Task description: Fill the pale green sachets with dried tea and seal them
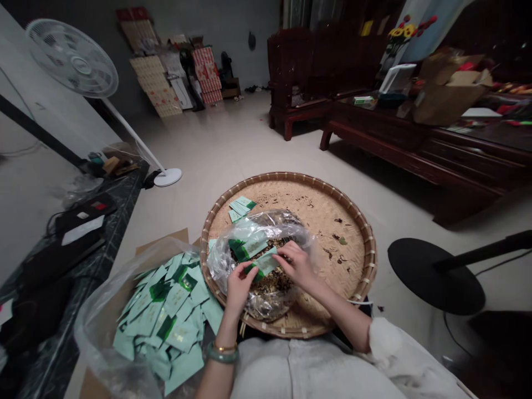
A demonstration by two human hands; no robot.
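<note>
**Mint-green sachet pinched between both hands**

The left hand and right hand close their fingers narrowly on its ends, above a clear plastic bag of dried leaves, perhaps tea, on a round woven bamboo tray. More sachets lie on the tray; a heap of sachets fills a plastic sack nearby.

Mint-green sachet, dark-green end, held tilted

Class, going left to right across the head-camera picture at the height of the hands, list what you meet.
Dark marble counter, pile of mint-green packets, left hand, right hand, woven bamboo tray rim, round black stand base
</note>
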